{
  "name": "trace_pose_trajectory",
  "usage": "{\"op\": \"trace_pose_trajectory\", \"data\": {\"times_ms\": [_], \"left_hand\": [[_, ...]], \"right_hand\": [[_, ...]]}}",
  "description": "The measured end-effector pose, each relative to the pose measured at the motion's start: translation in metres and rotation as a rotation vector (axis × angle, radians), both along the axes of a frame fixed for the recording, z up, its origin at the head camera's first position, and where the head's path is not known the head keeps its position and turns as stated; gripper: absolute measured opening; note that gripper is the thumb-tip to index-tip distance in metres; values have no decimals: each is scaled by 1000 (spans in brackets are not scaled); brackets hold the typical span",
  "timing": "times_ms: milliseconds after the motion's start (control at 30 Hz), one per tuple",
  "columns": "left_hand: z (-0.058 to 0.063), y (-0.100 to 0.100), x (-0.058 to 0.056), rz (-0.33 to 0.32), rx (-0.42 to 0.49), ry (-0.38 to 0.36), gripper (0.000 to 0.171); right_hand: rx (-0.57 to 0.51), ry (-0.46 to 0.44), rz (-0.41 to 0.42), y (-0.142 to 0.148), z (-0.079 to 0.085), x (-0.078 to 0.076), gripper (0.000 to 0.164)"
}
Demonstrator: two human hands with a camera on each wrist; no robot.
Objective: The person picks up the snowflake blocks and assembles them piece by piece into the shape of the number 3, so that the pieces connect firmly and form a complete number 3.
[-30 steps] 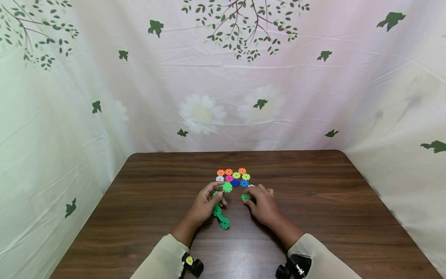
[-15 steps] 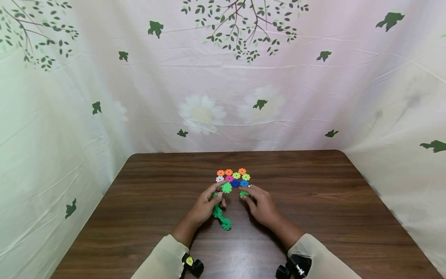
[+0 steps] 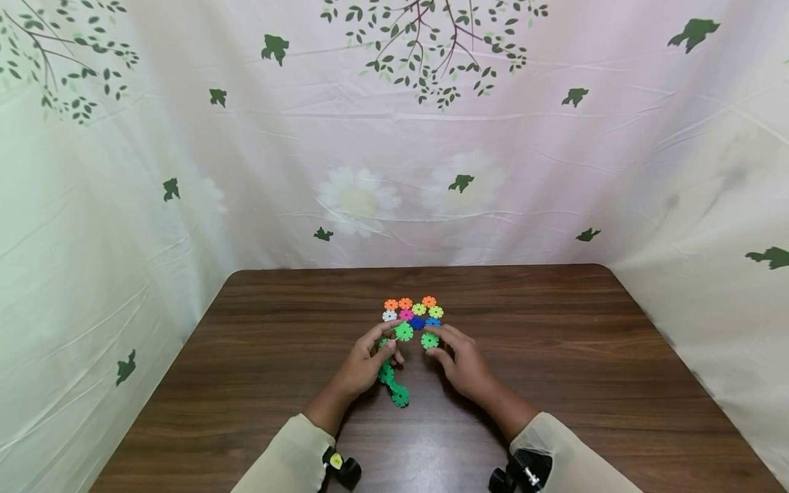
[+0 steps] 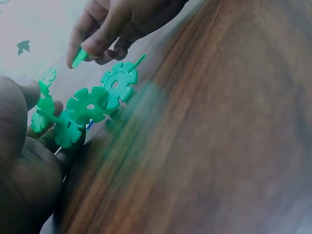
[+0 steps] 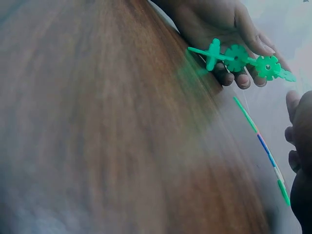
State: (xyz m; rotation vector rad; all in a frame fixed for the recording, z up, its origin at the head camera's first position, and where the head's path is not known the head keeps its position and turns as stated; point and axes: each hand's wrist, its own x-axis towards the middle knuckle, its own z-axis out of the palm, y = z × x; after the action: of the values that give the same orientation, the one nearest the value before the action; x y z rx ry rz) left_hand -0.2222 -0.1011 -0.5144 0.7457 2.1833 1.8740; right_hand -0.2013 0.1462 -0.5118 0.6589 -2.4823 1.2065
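My left hand [image 3: 359, 366] grips a chain of green interlocking flower-shaped discs [image 4: 80, 104] between thumb and fingers. Its lower end [image 3: 400, 395] hangs below the palm, and a lighter green disc [image 3: 403, 332] shows at the fingertips. Some of the chain is hidden behind the thumb. Across a small gap, my right hand [image 3: 466, 361] pinches a single green disc [image 3: 429, 340] by its edge, with the face toward the head camera. The left wrist view shows this disc [image 4: 78, 59] nearly edge-on, apart from the chain.
Just beyond the hands, several loose discs lie flat on the brown wooden table [image 3: 296, 308]: orange [image 3: 405, 302], yellow-green [image 3: 435, 312], white [image 3: 390, 315], pink [image 3: 406, 315] and blue [image 3: 417, 322]. A printed cloth [image 3: 394, 157] hangs behind the table's far edge.
The right hand has raised its disc slightly up and left, toward the left hand, tilting it and then turning it face-on. The left hand and its chain have hardly moved.
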Motion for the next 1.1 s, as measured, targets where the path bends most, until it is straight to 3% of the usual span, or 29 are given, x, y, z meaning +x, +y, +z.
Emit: {"op": "trace_pose_trajectory", "data": {"times_ms": [167,300,567,833,1100], "left_hand": [[3,3,2,3,-7,19,46],[3,4,3,16,-4,19,46],[3,5,5,29,12,27,46],[4,6,7,35,23,25,45],[4,7,7,31,39,33,44]], "right_hand": [[-54,-42,-10,-1,1,0,42],[-140,-150,-19,-2,4,1,40],[-327,-335,39,-3,10,2,38],[-427,-376,88,-3,9,2,37],[-459,-395,113,-3,9,2,39]]}}
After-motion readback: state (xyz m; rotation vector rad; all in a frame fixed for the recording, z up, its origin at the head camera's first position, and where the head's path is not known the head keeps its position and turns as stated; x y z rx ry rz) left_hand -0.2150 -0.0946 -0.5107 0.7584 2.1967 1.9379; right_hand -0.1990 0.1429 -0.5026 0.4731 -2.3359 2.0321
